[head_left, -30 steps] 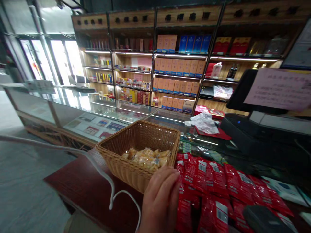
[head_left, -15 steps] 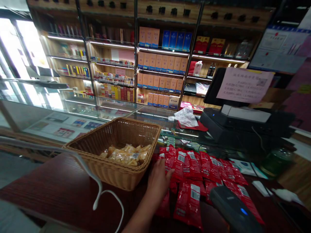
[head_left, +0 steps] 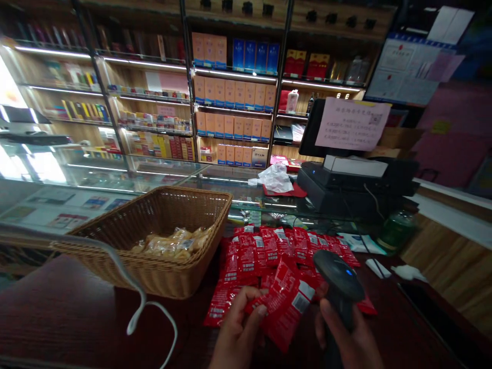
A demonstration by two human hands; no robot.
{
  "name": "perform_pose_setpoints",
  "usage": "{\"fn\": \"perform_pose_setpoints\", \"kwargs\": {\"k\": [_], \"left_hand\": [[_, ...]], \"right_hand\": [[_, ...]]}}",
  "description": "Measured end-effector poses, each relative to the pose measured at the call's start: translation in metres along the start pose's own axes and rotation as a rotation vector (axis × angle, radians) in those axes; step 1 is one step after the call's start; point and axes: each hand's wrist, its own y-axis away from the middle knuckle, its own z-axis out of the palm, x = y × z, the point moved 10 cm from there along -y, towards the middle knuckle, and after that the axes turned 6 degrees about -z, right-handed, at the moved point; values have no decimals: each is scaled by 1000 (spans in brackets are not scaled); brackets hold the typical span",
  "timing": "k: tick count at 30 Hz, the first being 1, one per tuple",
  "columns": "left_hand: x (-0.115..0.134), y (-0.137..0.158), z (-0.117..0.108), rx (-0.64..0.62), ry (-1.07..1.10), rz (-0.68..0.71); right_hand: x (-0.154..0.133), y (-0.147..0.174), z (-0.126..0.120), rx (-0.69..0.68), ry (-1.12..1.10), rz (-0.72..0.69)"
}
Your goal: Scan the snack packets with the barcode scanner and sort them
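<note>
**Grip closed on one red packet, scanner in the other hand**

Left hand: grip closed, fingers pinching a red packet lifted just above the desk. Right hand: fingers wrapped around the handle of a barcode scanner, whose head sits just beside the packet. Progress, as a judgement: early. One packet is up; the spread of red packets remains flat beside the wicker basket, which holds only pale wrapped snacks.
</note>
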Motion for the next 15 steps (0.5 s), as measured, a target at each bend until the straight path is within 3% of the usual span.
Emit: {"fn": "perform_pose_setpoints", "kwargs": {"k": [3,7,11,15], "left_hand": [[-12,5,8,-94,61,-53],[-6,8,24,-228,36,-102],[5,7,27,-170,-71,-130],[-2,7,33,-178,3,-211]], "right_hand": [[-1,-3,-5,24,23,32],[7,-3,-13,59,-53,49],[-5,0,-14,92,-75,0],[-21,5,-13,106,-75,-66]]}}
